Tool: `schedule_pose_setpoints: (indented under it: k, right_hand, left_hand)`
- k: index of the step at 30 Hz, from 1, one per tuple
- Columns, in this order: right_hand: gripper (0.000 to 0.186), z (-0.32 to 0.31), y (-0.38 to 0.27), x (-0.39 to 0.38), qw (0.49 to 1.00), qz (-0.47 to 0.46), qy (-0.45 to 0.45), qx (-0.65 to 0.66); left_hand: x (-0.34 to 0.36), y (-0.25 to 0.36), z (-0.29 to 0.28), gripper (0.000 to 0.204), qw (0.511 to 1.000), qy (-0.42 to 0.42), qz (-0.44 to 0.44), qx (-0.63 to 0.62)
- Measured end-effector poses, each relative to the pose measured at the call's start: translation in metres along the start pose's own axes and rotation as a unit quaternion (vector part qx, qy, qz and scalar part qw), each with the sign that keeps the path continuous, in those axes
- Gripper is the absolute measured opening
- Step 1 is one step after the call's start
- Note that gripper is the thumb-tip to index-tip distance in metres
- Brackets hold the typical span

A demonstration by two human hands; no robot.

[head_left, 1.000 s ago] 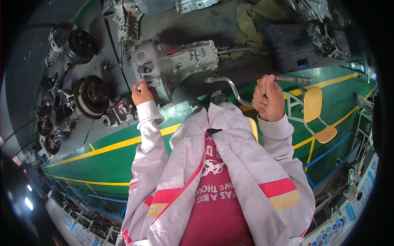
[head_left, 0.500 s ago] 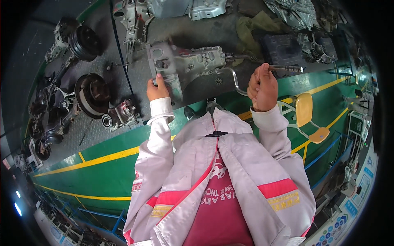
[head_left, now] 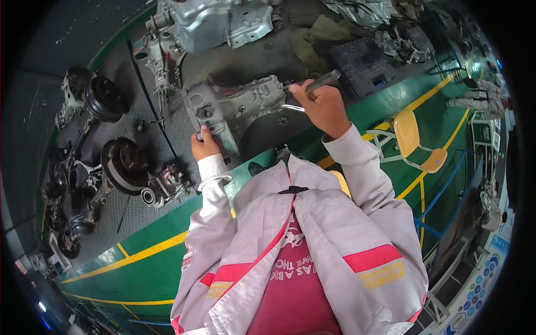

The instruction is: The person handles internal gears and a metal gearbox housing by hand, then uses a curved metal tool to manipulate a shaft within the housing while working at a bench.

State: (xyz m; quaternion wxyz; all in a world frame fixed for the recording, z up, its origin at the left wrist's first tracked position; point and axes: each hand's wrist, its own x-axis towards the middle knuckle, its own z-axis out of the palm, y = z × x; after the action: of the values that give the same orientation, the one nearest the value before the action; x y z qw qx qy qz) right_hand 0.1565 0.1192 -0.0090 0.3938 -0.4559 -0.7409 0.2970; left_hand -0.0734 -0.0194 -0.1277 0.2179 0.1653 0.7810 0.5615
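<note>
My left hand (head_left: pixel 204 144) is closed on the edge of a grey metal gearbox housing (head_left: pixel 251 103), at its broad left end. My right hand (head_left: pixel 318 109) is closed around a bent metal bar (head_left: pixel 325 79), just right of the housing's narrow end. The bar's straight upper part points up and right past my fist; a silver curved part shows below the shafts at that end, and my hand hides the middle. The housing lies on a dark checker-plate bench top.
Brake drums (head_left: pixel 120 167) on axles, smaller castings (head_left: pixel 164 187), silver housings (head_left: pixel 204 25), a dark plastic tray (head_left: pixel 360 70) and olive cloth (head_left: pixel 310 44) share the bench (head_left: pixel 139 125). Beyond are a green floor (head_left: pixel 139 268), yellow chair (head_left: pixel 406 134), blue railing and another person (head_left: pixel 474 100).
My right hand has moved left and up toward the housing's narrow end, tilting the bar upward. My view has shifted; my left hand stays at the housing's broad end.
</note>
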Motion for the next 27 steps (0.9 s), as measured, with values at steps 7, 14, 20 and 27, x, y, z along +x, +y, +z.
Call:
schedule_pose_setpoints:
  k: [7,14,20,27]
  right_hand:
    - [0.032,0.001,-0.035,0.010,0.929,0.056,0.247,0.270]
    - [0.025,-0.001,-0.023,0.057,0.842,0.044,0.373,0.387]
    - [0.035,0.005,-0.067,0.035,0.955,-0.018,0.048,0.291]
    - [0.037,-0.037,-0.039,0.041,0.919,0.055,0.059,0.385]
  left_hand:
    - [0.009,-0.026,0.006,0.033,0.997,-0.040,-0.051,-0.032]
    - [0.016,-0.037,0.001,0.067,0.992,-0.005,0.057,0.116]
    - [0.022,-0.040,-0.002,0.071,0.983,0.011,0.055,0.173]
    - [0.015,-0.027,-0.001,0.072,0.979,0.025,0.054,0.196]
